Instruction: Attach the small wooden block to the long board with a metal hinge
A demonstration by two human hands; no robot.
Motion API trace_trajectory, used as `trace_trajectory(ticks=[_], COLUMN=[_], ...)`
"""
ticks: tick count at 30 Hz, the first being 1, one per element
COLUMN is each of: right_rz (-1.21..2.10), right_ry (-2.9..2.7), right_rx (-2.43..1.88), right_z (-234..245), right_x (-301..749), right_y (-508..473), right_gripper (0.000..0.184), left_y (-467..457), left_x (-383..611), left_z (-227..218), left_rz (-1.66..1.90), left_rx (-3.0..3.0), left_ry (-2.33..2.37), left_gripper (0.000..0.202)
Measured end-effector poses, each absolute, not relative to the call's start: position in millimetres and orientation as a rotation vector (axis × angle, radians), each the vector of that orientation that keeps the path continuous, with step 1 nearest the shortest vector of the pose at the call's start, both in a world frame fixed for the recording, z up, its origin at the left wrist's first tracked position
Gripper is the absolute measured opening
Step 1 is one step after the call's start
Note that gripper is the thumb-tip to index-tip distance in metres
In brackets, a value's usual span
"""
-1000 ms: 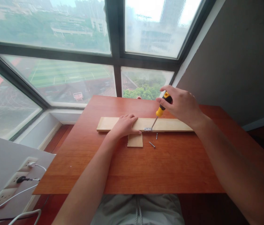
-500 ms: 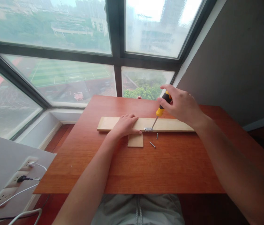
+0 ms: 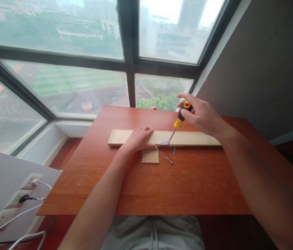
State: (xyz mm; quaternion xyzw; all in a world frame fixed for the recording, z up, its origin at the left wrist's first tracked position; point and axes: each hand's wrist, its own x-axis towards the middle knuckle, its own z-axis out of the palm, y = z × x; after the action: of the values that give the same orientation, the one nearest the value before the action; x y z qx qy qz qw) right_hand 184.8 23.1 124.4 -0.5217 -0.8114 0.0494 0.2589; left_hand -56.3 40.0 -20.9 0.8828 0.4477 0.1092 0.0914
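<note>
A long pale wooden plank [image 3: 193, 138] lies across the far part of the red-brown table [image 3: 162, 187]. My left hand [image 3: 138, 139] rests flat on the plank, fingers spread, pressing it down. A short wooden piece [image 3: 150, 156] sticks out from under it toward me. My right hand [image 3: 200, 116] grips the yellow-and-black handle of a screwdriver [image 3: 179, 119]; its tip stands on a small metal bracket [image 3: 164, 143] on the plank's near edge. Two loose screws [image 3: 169, 160] lie on the table just in front of the bracket.
A large window [image 3: 84, 69] runs behind the table. A grey wall [image 3: 266, 69] stands to the right. At the lower left a white power strip [image 3: 13, 205] holds plugs with white cables. My lap shows below the table's near edge.
My right hand has turned on the screwdriver handle, fingers shifting round it and the wrist moving slightly right. The left hand, plank and screws have stayed in place.
</note>
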Motion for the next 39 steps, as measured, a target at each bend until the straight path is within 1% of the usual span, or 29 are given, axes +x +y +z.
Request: trace_trajectory(ticks=[2, 3, 7, 8, 9, 11, 13, 15, 17, 20, 21, 23, 25, 27, 28, 29, 32, 34, 35, 37, 39], right_rz=[0.283, 0.270, -0.133, -0.195, -0.188, 0.005, 0.287, 0.442, 0.320, -0.095, -0.177, -0.145, 0.059, 0.239, 0.252, 0.200, -0.110, -0.204, -0.166, 0.030, 0.241], right_ry=[-2.228, -2.237, -2.188, -2.163, -2.153, -2.178, -2.209, -2.227, -2.240, -2.203, -2.184, -2.189, -2.244, -2.286, -2.294, -2.290, -2.218, -2.174, -2.180, -2.239, -2.287], right_rx=[-1.306, -1.304, -1.553, -1.598, -1.609, -1.509, -1.339, -1.242, -1.309, -1.539, -1.594, -1.592, -1.435, -1.279, -1.260, -1.295, -1.530, -1.622, -1.614, -1.486, -1.328], right_z=[126, 126, 123, 122, 121, 120, 120, 121, 122, 122, 122, 123, 125, 126, 127, 127, 126, 126, 126, 128, 129], right_x=[186, 186, 182, 181, 181, 184, 187, 190, 190, 185, 183, 181, 181, 182, 182, 182, 179, 178, 178, 179, 182], right_y=[23, 23, 24, 24, 25, 27, 29, 30, 29, 27, 26, 26, 26, 26, 27, 26, 26, 25, 25, 25, 26], right_gripper=[0.051, 0.051, 0.047, 0.047, 0.046, 0.043, 0.047, 0.051, 0.050, 0.051, 0.051, 0.046, 0.043, 0.046, 0.047, 0.047, 0.050, 0.051, 0.049, 0.043, 0.046], left_y=[41, 41, 41, 41, 41, 41, 41, 42, 42, 42, 42, 42, 42, 42, 42, 42, 42, 41, 41, 41, 41], left_x=[-56, -56, -56, -56, -56, -56, -56, -56, -56, -56, -56, -56, -56, -56, -56, -56, -56, -56, -56, -56, -56], left_z=[-22, -22, -21, -21, -21, -21, -21, -21, -21, -20, -20, -21, -21, -21, -21, -21, -21, -21, -20, -20, -20], left_rz=[0.330, 0.329, 0.313, 0.313, 0.315, 0.322, 0.322, 0.318, 0.316, 0.318, 0.318, 0.320, 0.321, 0.320, 0.319, 0.318, 0.314, 0.310, 0.311, 0.314, 0.315], left_rx=[2.627, 2.628, 2.630, 2.631, 2.631, 2.632, 2.634, 2.636, 2.636, 2.637, 2.639, 2.641, 2.640, 2.637, 2.636, 2.635, 2.630, 2.627, 2.627, 2.630, 2.629], left_ry=[1.326, 1.325, 1.330, 1.331, 1.330, 1.330, 1.326, 1.322, 1.321, 1.322, 1.322, 1.323, 1.327, 1.331, 1.332, 1.332, 1.334, 1.337, 1.336, 1.332, 1.332], left_gripper=[0.063, 0.063, 0.063, 0.063, 0.063, 0.063, 0.064, 0.065, 0.065, 0.065, 0.065, 0.067, 0.068, 0.068, 0.068, 0.068, 0.068, 0.067, 0.067, 0.067, 0.067])
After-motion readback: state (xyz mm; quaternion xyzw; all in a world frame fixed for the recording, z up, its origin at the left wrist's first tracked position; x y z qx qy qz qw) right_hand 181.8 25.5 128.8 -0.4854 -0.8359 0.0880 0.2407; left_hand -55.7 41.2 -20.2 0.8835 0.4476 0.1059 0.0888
